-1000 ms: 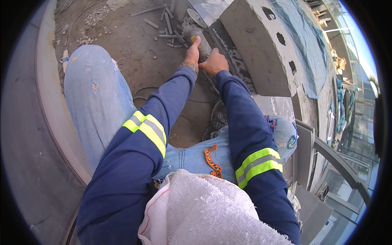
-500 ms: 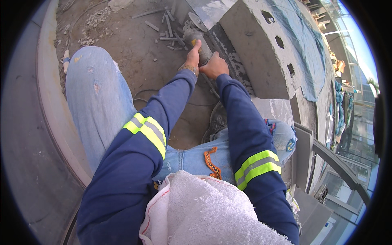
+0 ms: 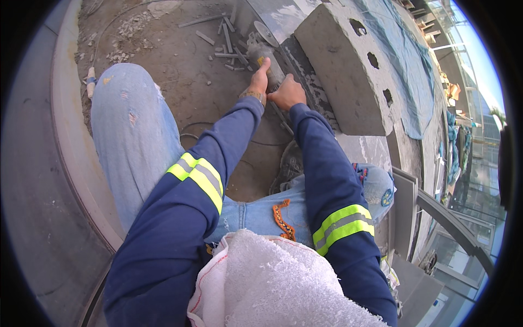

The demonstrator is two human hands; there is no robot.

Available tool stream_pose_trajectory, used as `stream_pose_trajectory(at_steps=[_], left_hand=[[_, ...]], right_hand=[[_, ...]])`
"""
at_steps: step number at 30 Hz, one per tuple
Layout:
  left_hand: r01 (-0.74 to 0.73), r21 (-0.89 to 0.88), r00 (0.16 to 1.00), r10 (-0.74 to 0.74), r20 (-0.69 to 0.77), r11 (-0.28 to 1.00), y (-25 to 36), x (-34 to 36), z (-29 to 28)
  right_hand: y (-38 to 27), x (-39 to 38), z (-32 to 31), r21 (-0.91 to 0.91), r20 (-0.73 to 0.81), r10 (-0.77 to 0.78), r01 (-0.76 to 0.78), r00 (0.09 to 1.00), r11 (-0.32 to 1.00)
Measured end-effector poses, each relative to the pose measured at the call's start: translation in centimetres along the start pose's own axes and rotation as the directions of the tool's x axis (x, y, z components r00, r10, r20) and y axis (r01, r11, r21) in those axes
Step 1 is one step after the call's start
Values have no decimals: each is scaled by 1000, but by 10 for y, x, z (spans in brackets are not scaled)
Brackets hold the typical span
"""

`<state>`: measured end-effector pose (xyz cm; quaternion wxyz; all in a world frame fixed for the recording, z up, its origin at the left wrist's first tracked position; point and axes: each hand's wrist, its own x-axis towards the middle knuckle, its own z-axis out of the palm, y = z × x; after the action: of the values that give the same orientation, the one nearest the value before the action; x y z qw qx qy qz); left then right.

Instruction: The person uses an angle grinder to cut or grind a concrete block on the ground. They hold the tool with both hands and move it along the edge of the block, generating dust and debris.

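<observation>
Both my hands grip a dusty angle grinder (image 3: 273,71) with a thin round disc (image 3: 266,34) at its far end. My left hand (image 3: 259,82) wraps the left side of its body, thumb pointing forward along it. Around the rear of the body closes my right hand (image 3: 289,94). The disc is upright beside a grey slab edge (image 3: 289,54) to its right; whether it touches the slab I cannot tell. Several cut grey strips (image 3: 226,39) lie on the dirt left of the disc.
A large concrete block (image 3: 343,71) with holes stands to the right, a blue sheet (image 3: 400,60) behind it. A cable connector (image 3: 90,82) lies beyond my left knee (image 3: 128,109). Rubble (image 3: 133,24) is scattered at the far left. A white towel (image 3: 267,278) hangs in front of me.
The view has shifted slightly, so the scene sits a little lower and to the right. My hands keep their hold on the angle grinder, which has barely moved.
</observation>
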<state>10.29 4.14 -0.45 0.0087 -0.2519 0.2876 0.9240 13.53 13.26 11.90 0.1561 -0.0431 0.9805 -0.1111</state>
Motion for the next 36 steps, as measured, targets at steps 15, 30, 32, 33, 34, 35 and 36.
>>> stream_pose_trajectory(at_steps=[15,30,32,33,34,35,36], left_hand=[[53,-51,995,-48,82,997,13,-4,7],[6,16,1000,-7,12,1000,14,25,0],[14,27,1000,-15,19,1000,18,22,2],[28,25,999,-29,28,999,20,21,2],[43,24,998,-44,38,999,22,21,2],[36,28,999,-37,31,999,24,19,4],[30,33,999,-31,25,999,24,16,6]], right_hand=[[-2,9,0,13,-3,24,-24,1000,1000],[-14,22,0,11,-6,38,-38,999,999],[-14,24,-1,8,2,42,-42,999,999],[-16,24,-2,4,3,39,-39,999,999],[-17,25,-2,0,4,37,-37,999,999],[-16,26,-2,-3,3,38,-38,999,999],[-15,27,-1,-6,1,40,-40,999,999]])
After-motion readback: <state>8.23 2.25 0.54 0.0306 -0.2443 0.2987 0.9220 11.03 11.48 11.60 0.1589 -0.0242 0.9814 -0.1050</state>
